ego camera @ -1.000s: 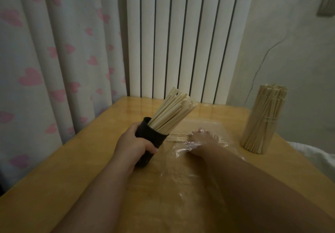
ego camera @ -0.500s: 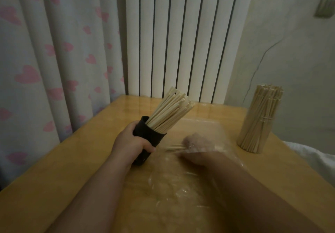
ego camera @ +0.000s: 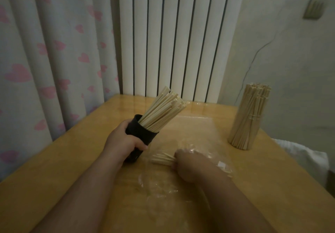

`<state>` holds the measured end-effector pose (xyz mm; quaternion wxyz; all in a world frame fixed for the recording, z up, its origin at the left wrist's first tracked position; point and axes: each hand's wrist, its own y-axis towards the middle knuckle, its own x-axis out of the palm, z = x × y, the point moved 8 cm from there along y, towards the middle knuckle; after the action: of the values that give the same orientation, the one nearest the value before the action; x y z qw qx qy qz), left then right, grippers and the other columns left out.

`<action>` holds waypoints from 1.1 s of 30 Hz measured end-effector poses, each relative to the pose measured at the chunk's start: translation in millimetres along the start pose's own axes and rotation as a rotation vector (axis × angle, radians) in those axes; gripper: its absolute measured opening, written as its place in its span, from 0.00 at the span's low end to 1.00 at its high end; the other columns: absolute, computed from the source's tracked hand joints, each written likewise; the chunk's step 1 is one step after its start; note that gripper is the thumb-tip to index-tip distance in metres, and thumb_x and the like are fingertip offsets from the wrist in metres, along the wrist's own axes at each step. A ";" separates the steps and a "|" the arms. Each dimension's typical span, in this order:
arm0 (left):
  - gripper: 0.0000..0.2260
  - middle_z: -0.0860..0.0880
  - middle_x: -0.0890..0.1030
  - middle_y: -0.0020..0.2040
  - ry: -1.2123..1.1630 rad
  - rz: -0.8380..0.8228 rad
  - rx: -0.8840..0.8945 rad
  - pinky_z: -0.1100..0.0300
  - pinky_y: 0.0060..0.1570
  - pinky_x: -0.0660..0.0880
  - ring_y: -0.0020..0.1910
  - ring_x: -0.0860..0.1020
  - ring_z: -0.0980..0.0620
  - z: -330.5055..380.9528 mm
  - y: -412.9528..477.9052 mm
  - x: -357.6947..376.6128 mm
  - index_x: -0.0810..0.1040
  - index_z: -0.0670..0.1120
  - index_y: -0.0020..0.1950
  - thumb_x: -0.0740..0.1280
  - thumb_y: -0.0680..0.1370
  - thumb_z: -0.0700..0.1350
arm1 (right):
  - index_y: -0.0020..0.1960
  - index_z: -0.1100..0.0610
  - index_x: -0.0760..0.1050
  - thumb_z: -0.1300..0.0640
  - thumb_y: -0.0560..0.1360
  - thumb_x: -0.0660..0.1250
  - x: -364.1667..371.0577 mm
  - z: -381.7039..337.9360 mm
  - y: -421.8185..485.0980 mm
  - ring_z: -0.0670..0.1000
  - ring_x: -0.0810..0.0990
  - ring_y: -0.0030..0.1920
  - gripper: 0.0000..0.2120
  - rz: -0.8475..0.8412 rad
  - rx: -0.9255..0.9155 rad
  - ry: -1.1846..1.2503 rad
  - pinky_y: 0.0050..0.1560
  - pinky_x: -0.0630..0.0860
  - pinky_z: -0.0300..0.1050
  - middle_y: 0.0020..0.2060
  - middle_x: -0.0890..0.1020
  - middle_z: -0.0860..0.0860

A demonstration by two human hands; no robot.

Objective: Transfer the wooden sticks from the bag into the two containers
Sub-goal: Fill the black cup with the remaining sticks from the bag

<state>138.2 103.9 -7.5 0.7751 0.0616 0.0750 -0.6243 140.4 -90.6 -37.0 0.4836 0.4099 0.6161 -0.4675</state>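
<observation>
Right hand (ego camera: 183, 162): inside the clear bag (ego camera: 195, 129), fingers closed round a small bunch (ego camera: 161, 159) of sticks. The film blurs the fingertips, so the exact grip cannot be told.

Left hand (ego camera: 123, 142): wrapped round the black cup (ego camera: 143, 134), which is tipped, with its mouth facing up and to the far right. The cup is well filled, and its sticks (ego camera: 163, 109) fan out along that tilt.

Hands: apart, each holding its own thing, near each other.

Key relation: the bunch lies almost flat on the table (ego camera: 54, 160). Its long axis runs left to right and its free ends point left at the cup's base, just beside it. The right hand owns the bunch; the cup mouth sits up and left of it.

Judgement: the bunch must come back out of the bag towards the person, then swing up from flat to match the cup's slant. Room in the cup looks tight.

Second container (ego camera: 248, 116): upright, far right, well apart, packed with sticks.
</observation>
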 end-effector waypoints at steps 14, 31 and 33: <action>0.37 0.51 0.80 0.57 0.029 -0.004 0.009 0.47 0.50 0.78 0.57 0.77 0.44 -0.5 3.0 0.5 0.74 0.56 0.67 0.78 0.62 0.31 | 0.59 0.57 0.77 0.53 0.81 0.62 -20.2 -13.7 -13.4 0.56 0.78 0.57 0.11 0.092 -0.065 -0.052 0.56 0.75 0.50 0.57 0.79 0.54; 0.38 0.51 0.79 0.58 0.007 -0.035 0.006 0.55 0.40 0.73 0.53 0.76 0.47 -0.3 3.5 2.6 0.73 0.57 0.68 0.77 0.64 0.31 | 0.55 0.49 0.73 0.44 0.81 0.63 -55.2 -29.3 -46.5 0.53 0.78 0.48 0.10 0.213 -0.109 -0.007 0.52 0.78 0.53 0.46 0.79 0.49; 0.38 0.50 0.80 0.58 0.009 -0.036 0.008 0.53 0.43 0.75 0.54 0.77 0.46 -0.6 3.9 2.5 0.73 0.56 0.69 0.77 0.64 0.31 | 0.53 0.48 0.75 0.40 0.79 0.63 -66.4 -32.1 -52.8 0.52 0.78 0.45 0.13 0.265 -0.102 -0.060 0.50 0.78 0.52 0.42 0.78 0.48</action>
<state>142.5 102.4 -8.6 0.7631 0.0661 0.0773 -0.6382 96.0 -74.9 40.5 0.5794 0.4483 0.5650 -0.3796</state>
